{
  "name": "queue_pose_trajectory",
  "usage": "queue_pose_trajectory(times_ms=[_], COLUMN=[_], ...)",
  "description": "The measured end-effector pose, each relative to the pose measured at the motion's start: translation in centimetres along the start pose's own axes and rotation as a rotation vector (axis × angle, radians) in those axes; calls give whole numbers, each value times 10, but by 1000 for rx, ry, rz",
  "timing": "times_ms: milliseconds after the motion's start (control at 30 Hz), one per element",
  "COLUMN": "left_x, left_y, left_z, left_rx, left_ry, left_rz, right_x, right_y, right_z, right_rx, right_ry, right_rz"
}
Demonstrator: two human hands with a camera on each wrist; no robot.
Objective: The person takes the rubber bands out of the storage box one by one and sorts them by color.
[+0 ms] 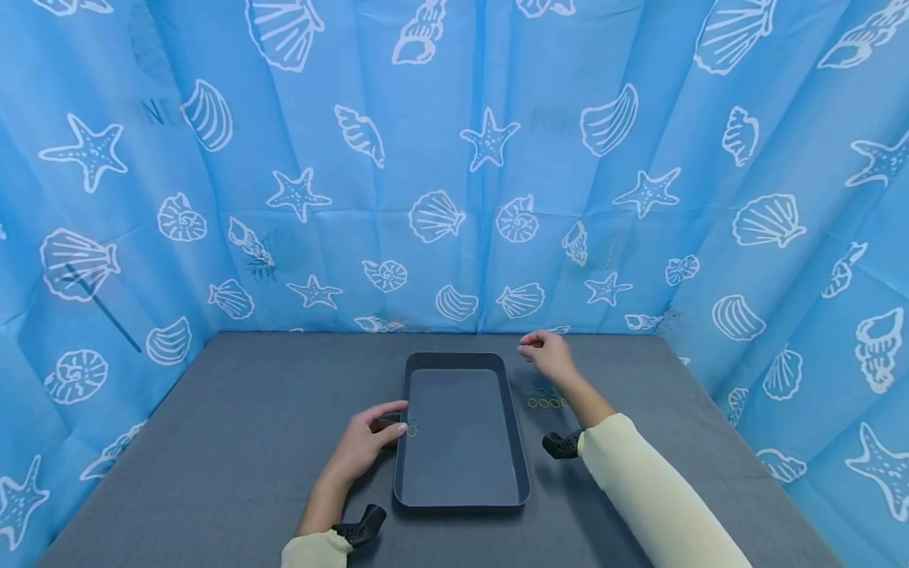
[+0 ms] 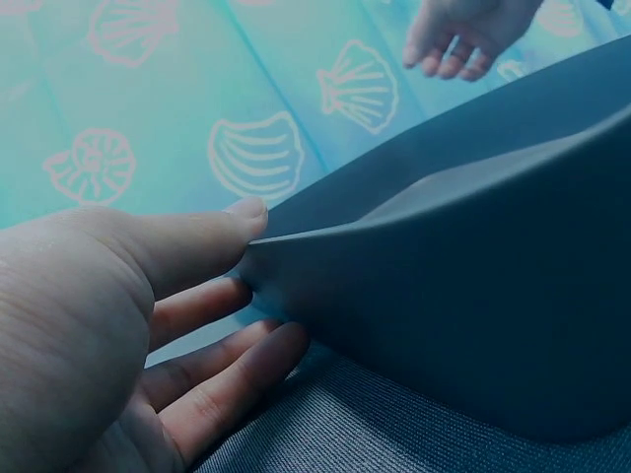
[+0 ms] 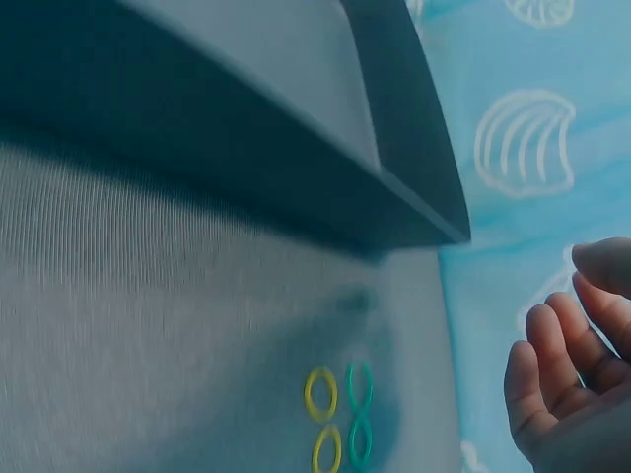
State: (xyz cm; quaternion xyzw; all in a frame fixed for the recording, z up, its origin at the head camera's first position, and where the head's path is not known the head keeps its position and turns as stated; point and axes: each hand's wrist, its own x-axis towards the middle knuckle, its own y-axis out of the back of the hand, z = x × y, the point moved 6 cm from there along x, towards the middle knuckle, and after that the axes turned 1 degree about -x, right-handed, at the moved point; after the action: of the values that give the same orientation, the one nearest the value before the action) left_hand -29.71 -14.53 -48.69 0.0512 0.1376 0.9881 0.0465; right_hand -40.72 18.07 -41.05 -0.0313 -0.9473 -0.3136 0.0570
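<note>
A dark grey rectangular tray lies on the table. My left hand holds its left side, the thumb at the rim and the other fingers against the outer wall. Just inside that rim sit a yellow ring and a green one. My right hand is raised beyond the tray's far right corner, its fingers loosely bent and nothing visible in them. Nearer me, right of the tray, small yellow rings lie in a row beside a row of green rings.
A grey cloth covers the table. Behind it and along both sides hangs a blue curtain with white shells and starfish. Each wrist carries a black camera mount.
</note>
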Motion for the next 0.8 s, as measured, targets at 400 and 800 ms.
queue_pose_trajectory(times_ms=[400,800], left_x=[1,2], left_y=[1,1], left_z=[0,-2], left_rx=[9,11], left_ry=[-4,14], left_rz=[4,9], right_x=[-11,-20], right_y=[-33,-65], right_z=[-33,-44], right_rx=[150,161], right_ry=[-60,-17], right_rz=[-66,-160])
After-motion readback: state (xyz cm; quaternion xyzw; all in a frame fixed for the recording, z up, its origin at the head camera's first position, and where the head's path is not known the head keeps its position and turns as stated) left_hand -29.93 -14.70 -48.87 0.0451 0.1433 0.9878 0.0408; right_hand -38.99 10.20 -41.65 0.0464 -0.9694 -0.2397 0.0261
